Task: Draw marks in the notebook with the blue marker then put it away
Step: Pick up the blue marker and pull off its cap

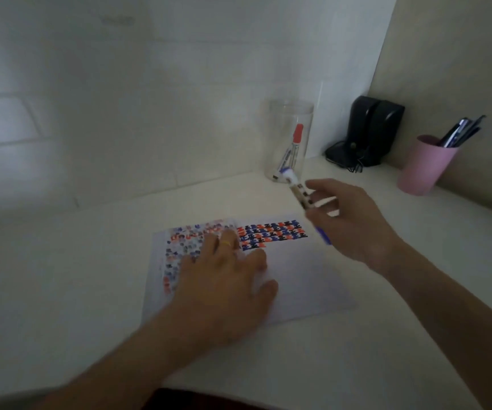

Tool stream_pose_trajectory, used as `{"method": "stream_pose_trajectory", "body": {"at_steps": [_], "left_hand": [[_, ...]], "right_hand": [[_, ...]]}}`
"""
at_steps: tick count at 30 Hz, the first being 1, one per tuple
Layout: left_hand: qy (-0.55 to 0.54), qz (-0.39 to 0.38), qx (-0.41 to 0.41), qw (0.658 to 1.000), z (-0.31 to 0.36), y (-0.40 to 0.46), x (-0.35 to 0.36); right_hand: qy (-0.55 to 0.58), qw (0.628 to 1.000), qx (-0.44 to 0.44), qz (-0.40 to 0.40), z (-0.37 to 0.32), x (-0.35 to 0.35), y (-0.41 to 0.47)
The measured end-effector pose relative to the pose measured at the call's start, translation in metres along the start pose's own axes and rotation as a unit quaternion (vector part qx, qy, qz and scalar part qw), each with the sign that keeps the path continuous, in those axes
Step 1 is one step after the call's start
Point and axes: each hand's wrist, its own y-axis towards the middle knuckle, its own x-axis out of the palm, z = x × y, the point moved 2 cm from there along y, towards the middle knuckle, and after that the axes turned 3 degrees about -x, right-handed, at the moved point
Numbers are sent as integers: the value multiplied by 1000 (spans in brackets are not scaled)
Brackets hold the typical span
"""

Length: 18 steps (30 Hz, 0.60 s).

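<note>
The open notebook (295,276) lies flat on the white desk, its pages partly filled with rows of red, blue and black marks. My left hand (224,279) presses flat on the left page, fingers spread, a ring on one finger. My right hand (348,223) hovers above the notebook's upper right corner and grips the blue marker (299,193). The marker's white end points up toward the clear jar (289,137), and its blue end pokes out under the hand. The image is blurred.
The clear jar by the wall holds a red-capped marker (293,146). A pair of black speakers (372,131) with cables sits in the corner. A pink cup (425,165) with several pens stands at the right. The desk's front edge (179,389) is near me.
</note>
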Motion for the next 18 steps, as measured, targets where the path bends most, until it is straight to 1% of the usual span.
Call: {"method": "stream_pose_trajectory", "body": {"at_steps": [1,2,3,4,6,7,8,10,11,12,14,18], "left_hand": [[-21,-19,4,1000,-5,12,-8],[-38,-24,12,999,-10,26,-14],[-43,-13,17,999,-15,40,-19],[-41,13,19,999,-20,53,-23],[-36,113,22,993,-29,74,-26],[-49,161,29,985,-33,80,-26],[-81,188,44,978,-35,83,-27],[-159,179,85,967,-38,82,-24],[-172,163,105,966,-38,81,-21],[-169,150,128,966,-38,80,-17],[-139,145,174,964,-40,81,-11],[-120,172,217,953,-39,82,-13]], "right_hand": [[112,993,33,-27,-7,7,2],[222,971,67,-55,-12,15,3],[314,941,98,-77,-15,23,5],[382,912,123,-88,-17,30,6],[455,872,161,-87,-13,41,9],[470,862,169,-80,-9,45,10],[473,861,172,-68,-4,49,11],[439,883,163,-44,4,53,10],[421,893,155,-34,6,54,8],[416,897,147,-25,8,55,7],[442,888,127,-15,7,54,5],[481,871,100,-7,-1,52,0]]}}
